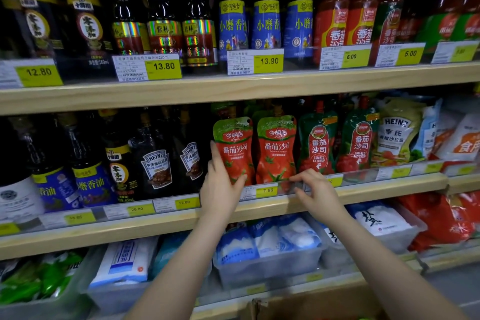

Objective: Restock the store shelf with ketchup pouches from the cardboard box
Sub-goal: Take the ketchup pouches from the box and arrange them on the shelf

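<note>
Red pouch (235,148) gripped by left hand (220,187); right hand (315,187) pinches next pouch (276,148); box (306,309) cropped.

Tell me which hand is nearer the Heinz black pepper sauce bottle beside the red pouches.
Left. The left hand is just right of the Heinz bottle, holding the left red pouch. The right hand is farther right, at the base of the right red pouch.
</note>
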A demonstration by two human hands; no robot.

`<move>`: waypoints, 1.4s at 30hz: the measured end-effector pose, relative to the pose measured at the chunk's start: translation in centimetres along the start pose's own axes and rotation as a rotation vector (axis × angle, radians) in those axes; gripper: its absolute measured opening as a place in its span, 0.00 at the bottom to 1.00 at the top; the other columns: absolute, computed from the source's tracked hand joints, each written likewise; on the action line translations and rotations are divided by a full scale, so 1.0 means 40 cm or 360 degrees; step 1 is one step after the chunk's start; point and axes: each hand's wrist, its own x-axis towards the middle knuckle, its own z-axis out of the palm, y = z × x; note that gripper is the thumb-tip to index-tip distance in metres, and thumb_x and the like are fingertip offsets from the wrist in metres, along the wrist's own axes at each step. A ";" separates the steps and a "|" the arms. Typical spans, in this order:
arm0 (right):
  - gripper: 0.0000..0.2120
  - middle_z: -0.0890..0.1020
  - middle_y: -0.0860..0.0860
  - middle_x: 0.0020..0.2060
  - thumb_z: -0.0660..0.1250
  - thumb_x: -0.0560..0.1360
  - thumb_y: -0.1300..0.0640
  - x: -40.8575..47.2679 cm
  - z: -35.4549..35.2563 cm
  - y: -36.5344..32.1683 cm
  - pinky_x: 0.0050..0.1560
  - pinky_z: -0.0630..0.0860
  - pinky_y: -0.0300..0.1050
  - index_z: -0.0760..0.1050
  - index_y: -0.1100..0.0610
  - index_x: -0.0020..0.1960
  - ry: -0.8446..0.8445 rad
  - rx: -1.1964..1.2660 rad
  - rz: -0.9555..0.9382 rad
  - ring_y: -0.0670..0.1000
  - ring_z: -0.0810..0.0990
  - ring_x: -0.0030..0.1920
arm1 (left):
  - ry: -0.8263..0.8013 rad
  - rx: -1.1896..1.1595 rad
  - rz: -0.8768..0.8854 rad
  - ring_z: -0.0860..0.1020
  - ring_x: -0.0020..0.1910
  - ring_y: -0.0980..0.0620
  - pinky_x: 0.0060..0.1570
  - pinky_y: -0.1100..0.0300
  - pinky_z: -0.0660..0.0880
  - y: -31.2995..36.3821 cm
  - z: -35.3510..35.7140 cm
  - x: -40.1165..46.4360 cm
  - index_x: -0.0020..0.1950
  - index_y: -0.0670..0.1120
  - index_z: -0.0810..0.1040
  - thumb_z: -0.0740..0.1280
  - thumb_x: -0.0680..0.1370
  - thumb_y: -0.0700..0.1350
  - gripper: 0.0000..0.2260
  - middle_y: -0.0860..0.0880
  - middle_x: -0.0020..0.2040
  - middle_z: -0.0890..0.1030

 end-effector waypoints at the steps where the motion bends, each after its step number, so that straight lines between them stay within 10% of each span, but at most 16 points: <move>1: 0.11 0.75 0.48 0.46 0.65 0.73 0.61 0.000 0.001 -0.001 0.49 0.68 0.41 0.76 0.55 0.55 0.0002 0.0004 0.0003 0.49 0.72 0.49 | 0.0051 0.0071 -0.0037 0.77 0.55 0.40 0.43 0.49 0.73 0.011 0.007 -0.004 0.76 0.49 0.40 0.70 0.72 0.54 0.45 0.42 0.63 0.71; 8: 0.11 0.74 0.48 0.45 0.65 0.73 0.63 -0.004 0.003 -0.003 0.49 0.67 0.41 0.77 0.57 0.55 0.0022 0.0033 -0.0020 0.50 0.72 0.49 | 0.0069 0.0071 -0.0321 0.78 0.53 0.38 0.42 0.50 0.72 0.021 0.034 0.051 0.65 0.41 0.62 0.71 0.73 0.50 0.28 0.40 0.58 0.76; 30: 0.13 0.75 0.48 0.49 0.63 0.73 0.62 0.001 -0.002 0.009 0.51 0.68 0.41 0.75 0.54 0.57 -0.0058 0.0018 0.0012 0.50 0.73 0.53 | -0.0083 -0.0207 -0.0322 0.76 0.57 0.38 0.49 0.51 0.73 0.001 0.026 0.093 0.66 0.38 0.62 0.69 0.74 0.49 0.28 0.37 0.60 0.75; 37: 0.21 0.69 0.49 0.65 0.64 0.73 0.60 -0.051 -0.031 0.037 0.64 0.60 0.36 0.69 0.53 0.66 -0.0270 0.0008 -0.0086 0.47 0.67 0.65 | 0.0077 -0.0173 0.0257 0.69 0.64 0.47 0.60 0.58 0.66 0.046 0.007 -0.049 0.70 0.43 0.63 0.65 0.76 0.48 0.25 0.44 0.64 0.71; 42: 0.20 0.71 0.50 0.65 0.66 0.74 0.59 -0.225 -0.036 0.125 0.64 0.59 0.33 0.70 0.55 0.65 -0.0276 -0.0022 0.0016 0.48 0.67 0.66 | -0.0488 -0.0254 0.0571 0.74 0.58 0.51 0.55 0.55 0.73 0.033 0.153 -0.273 0.65 0.47 0.70 0.65 0.75 0.47 0.19 0.50 0.58 0.76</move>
